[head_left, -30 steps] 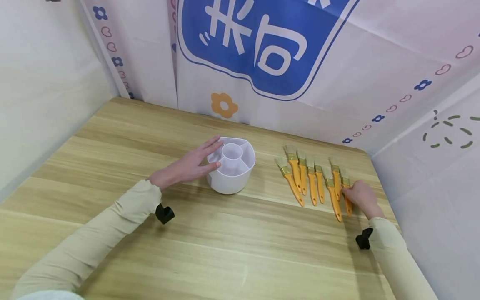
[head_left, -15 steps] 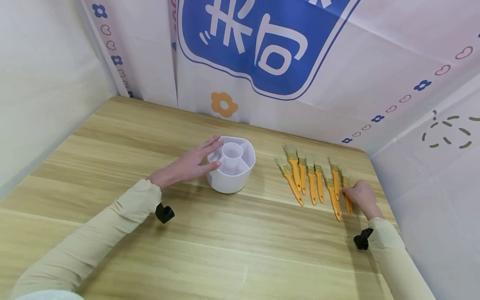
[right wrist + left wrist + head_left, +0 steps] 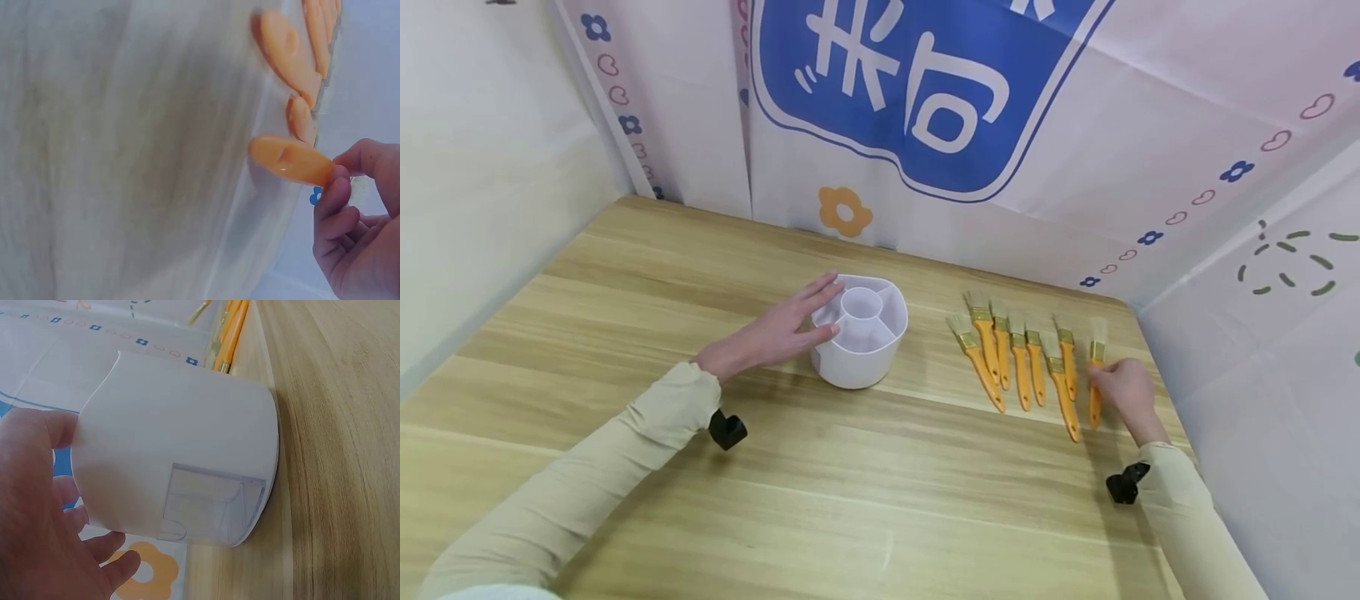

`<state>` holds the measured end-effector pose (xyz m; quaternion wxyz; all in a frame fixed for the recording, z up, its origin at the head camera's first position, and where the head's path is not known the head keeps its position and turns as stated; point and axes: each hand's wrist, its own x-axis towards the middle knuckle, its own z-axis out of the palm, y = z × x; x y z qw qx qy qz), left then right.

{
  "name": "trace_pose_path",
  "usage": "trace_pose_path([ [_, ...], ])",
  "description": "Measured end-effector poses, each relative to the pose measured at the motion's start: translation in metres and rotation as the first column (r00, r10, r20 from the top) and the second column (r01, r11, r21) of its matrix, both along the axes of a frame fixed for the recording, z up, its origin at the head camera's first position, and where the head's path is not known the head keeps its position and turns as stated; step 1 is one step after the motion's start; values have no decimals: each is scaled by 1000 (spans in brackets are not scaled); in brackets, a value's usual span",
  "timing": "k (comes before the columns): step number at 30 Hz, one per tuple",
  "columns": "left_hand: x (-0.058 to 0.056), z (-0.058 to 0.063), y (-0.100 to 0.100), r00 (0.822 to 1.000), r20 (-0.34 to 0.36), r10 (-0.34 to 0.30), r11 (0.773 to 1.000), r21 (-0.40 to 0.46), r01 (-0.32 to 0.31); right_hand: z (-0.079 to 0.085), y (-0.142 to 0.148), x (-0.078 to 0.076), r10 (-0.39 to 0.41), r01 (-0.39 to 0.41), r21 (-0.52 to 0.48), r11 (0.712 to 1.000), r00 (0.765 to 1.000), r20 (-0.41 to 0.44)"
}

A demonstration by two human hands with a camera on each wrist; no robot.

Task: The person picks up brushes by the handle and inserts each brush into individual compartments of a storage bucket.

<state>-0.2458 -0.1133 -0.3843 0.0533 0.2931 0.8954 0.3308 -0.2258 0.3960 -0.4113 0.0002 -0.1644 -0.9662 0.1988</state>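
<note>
A white round organizer [image 3: 853,369] with an inner ring and dividers stands on the wooden table. My left hand [image 3: 775,331] rests at its left rim with fingers extended. In the left wrist view the thumb and fingertips lie along the rim of the organizer [image 3: 169,419]. At the right, my right hand [image 3: 1129,390] pinches a paintbrush [image 3: 1095,406] by its orange handle, bristles pointing away from me. The right wrist view shows thumb and fingers on the handle of this brush [image 3: 294,161], its end tilted up from the table and its bristles mostly hidden.
Several orange-handled paintbrushes [image 3: 1019,367] lie in a loose row between the organizer and my right hand. The wooden table [image 3: 880,492] ends at a printed white cloth [image 3: 1037,242] behind, with pale side walls left and right.
The right hand has drawn its paintbrush slightly apart from the neighbouring brush and straightened it, its bristles now fully in sight. The left hand has stayed on the organizer.
</note>
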Motion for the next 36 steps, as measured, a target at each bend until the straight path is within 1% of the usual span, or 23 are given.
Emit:
trace_pose_path([
  [10, 0, -2, -2, 1000, -5, 4, 1000, 7, -3, 5, -3, 1, -1, 6, 49, 999, 995, -104],
  [17, 0, -1, 0, 1000, -5, 1, 1000, 7, -1, 12, -8, 6, -28, 39, 69, 997, 988, -154],
  [21, 0, -1, 1, 1000, -8, 4, 1000, 4, -4, 12, -10, 6, -41, 58, 81, 995, 979, -198],
  [29, 1, -1, 1, 1000, -9, 8, 1000, 3, -8, 13, -14, 7, -42, 64, 71, 995, 962, -271],
  [32, 2, -1, 0, 1000, -10, 7, 1000, 4, -7, 16, -16, 8, -38, 60, 68, 996, 956, -290],
  [36, 2, -1, 0, 1000, -14, 6, 1000, 8, -6, 19, -20, 8, -28, 42, 44, 998, 961, -274],
])
